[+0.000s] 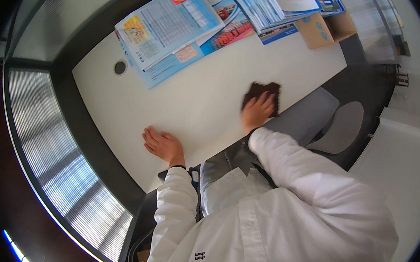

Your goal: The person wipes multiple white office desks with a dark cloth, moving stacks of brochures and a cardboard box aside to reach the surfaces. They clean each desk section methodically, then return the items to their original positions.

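Observation:
On the white desktop (199, 94), near its front edge, my right hand (257, 112) presses flat on a dark brown cloth (274, 91) with jagged edges. The cloth sticks out past the fingers; its part under the palm is hidden. My left hand (163, 144) rests palm down on the bare desktop at the left, fingers slightly apart, holding nothing. Printed brochures and sheets (171, 26) lie beyond both hands at the far side of the desk.
A stack of booklets (258, 3) stands at the far right beside an open cardboard box (315, 33). A round cable grommet (120, 67) is set in the desktop at the left. Ribbed translucent partition panels (66, 154) flank the desk. A grey chair (340, 127) is at the right.

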{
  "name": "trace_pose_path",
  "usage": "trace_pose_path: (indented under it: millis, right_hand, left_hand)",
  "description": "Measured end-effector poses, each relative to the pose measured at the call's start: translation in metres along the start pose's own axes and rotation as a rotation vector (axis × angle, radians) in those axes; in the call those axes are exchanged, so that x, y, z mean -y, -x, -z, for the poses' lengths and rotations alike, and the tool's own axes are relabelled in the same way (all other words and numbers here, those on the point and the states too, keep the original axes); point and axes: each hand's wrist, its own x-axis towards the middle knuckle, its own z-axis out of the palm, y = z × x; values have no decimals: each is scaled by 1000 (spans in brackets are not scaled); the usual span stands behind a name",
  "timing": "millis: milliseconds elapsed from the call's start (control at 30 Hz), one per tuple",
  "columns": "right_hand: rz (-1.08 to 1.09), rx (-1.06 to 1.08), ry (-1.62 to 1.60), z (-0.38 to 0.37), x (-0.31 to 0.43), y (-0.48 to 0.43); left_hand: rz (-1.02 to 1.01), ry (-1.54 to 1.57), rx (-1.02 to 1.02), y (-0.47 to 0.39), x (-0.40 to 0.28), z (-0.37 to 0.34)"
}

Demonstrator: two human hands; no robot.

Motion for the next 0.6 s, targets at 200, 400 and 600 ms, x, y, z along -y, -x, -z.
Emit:
trace_pose_path:
  millis: [200, 400, 600]
  right_hand:
    - [86, 427, -258, 64, 54, 95]
    - [-548, 326, -43, 14, 22, -7]
    - [-739, 285, 15, -24, -35, -114]
  left_hand:
    - [-5, -2, 5, -3, 7, -8]
    - [-208, 69, 66, -5, -23, -4]
    - [-501, 306, 230, -34, -99, -19]
